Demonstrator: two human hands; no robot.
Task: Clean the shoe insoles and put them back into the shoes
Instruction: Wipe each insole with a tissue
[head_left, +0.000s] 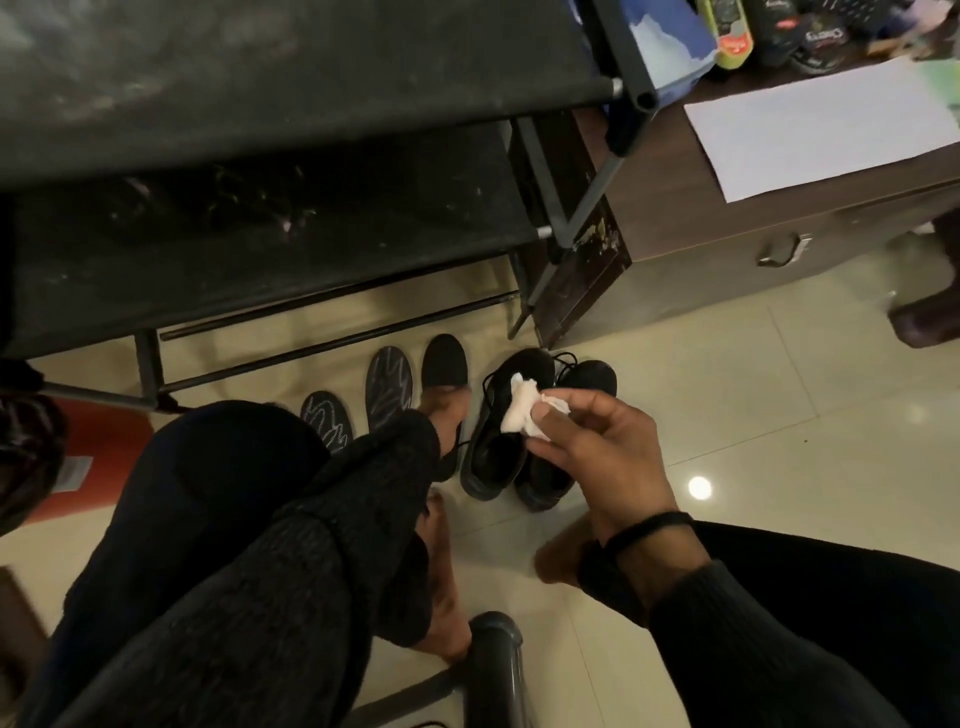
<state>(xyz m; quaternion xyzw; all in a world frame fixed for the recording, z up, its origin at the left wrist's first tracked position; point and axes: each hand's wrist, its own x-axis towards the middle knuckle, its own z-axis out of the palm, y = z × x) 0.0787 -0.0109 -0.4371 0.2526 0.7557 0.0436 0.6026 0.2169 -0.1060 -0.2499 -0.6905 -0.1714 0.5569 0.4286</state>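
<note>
**Holding a tissue over the shoes, 1 insole in the other hand**

Pinching a crumpled white tissue (524, 408) between thumb and fingertips, the right hand (597, 447) hangs above the pair of black shoes (498, 447). Shoes stand side by side on the tiled floor (727, 415), touching, long axes running toward the rack, toes far from the person, laces loose. The tissue sits over the nearer-left shoe's lace area; contact with the shoe cannot be told.

The left hand (444, 415), mostly hidden by its dark knit sleeve (322, 519), grips a black insole (442, 361) by its near part; the rounded end points away, toward the rack, long axis roughly parallel to the shoes, just left of them.

2 more insoles (358, 400) lie flat on the floor left of the held one, grey squiggle pattern up, rounded ends also pointing at the rack, near ends covered by the sleeve and knee.

Around: black shoe rack (260, 171) across the top, brown cabinet (727, 244) to its right with a white paper sheet (821, 124) on top, bare feet on the floor, a metal chair frame (493, 654) at the bottom edge.
</note>
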